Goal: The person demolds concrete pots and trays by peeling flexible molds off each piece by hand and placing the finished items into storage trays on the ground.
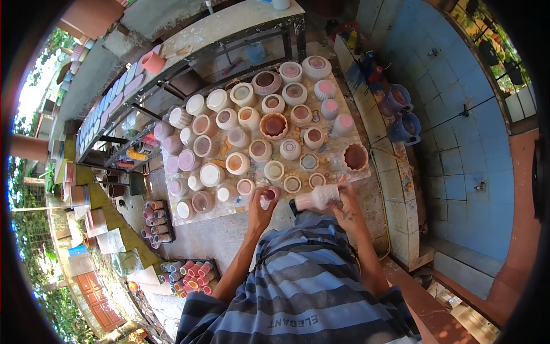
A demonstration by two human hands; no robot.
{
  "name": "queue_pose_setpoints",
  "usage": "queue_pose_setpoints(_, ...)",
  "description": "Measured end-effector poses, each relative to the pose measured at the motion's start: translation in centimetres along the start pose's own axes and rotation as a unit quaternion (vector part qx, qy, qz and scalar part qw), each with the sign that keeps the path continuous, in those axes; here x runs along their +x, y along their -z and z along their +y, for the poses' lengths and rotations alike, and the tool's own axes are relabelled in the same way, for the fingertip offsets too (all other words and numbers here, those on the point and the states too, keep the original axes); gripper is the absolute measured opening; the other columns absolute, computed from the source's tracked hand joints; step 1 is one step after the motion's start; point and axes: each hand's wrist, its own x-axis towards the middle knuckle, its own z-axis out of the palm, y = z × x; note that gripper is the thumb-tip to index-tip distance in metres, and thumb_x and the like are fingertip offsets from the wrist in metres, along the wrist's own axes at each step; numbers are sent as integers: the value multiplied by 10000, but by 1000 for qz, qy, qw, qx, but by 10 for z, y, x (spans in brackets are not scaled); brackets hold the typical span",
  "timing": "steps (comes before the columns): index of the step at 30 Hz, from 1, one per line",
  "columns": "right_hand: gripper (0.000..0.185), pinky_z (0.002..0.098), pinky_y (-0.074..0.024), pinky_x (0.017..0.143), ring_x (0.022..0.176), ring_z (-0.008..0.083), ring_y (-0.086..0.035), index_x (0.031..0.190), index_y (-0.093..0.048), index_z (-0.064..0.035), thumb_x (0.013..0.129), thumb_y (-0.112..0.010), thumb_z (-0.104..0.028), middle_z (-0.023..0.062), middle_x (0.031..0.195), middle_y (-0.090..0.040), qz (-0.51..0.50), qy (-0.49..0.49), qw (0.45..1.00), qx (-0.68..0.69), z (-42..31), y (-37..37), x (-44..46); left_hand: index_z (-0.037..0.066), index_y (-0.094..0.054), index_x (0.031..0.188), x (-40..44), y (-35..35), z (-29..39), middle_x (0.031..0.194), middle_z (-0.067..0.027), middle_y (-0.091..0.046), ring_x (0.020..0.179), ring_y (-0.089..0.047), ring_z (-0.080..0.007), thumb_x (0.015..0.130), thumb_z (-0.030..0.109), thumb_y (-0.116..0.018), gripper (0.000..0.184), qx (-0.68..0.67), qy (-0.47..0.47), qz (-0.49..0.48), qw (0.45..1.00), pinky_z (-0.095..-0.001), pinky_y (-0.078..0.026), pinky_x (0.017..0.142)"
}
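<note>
My left hand (pixel 261 210) is wrapped around a small cup-like pot (pixel 268 196) with a dark pink inside, at the front edge of the pot-covered table. To its right, my right hand (pixel 348 211) grips a pale pink textured vessel (pixel 325 196), which is tipped on its side with its narrower end toward the left. A gap separates the two held pieces. Close beyond my hands stand a small round pot (pixel 292 184) and another small pot (pixel 317 180). The palms and some fingers are hidden.
Many pale pots cover the paint-spotted table (pixel 361 155), among them a fluted reddish-brown bowl (pixel 274 125). Crates of small pots (pixel 195 275) sit on the floor at left. Blue buckets (pixel 405 127) stand on a ledge at right, by a blue tiled wall (pixel 458 172).
</note>
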Motion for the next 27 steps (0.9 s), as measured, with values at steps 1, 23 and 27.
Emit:
queue_pose_setpoints(1, 328, 344, -454, 927, 1039, 251, -550, 1109, -627, 2, 823, -742, -111, 107, 1188, -514, -103, -50, 970, 213, -3, 3, 1, 66, -532, 1346, -2, 3, -1, 1349, -134, -559, 1255, -516, -273, 884, 155, -728, 510, -184, -30, -58, 981, -412, -394, 1051)
queue_pose_setpoints(23, 484, 298, -503, 866, 989, 120, -616, 1179, -566, 32, 804, -818, -141, 73, 1096, -638, -114, -191, 795, 565, -94, -25, 8, 40, -460, 730, 16, 18, 95, 634, -42, -495, 613, -455, -97, 771, -29, -686, 239, -169, 40, 59, 983, -289, -362, 534)
queue_pose_setpoints(27, 356, 362, -509, 717, 852, 217, -648, 981, -518, -5, 770, -791, -93, 115, 954, -630, -5, -86, 980, 182, -69, -38, 18, 5, -475, 741, 2, 12, 116, 619, -153, -480, 584, -509, -270, 667, -110, -595, 181, -49, -43, 100, 993, -356, -396, 550)
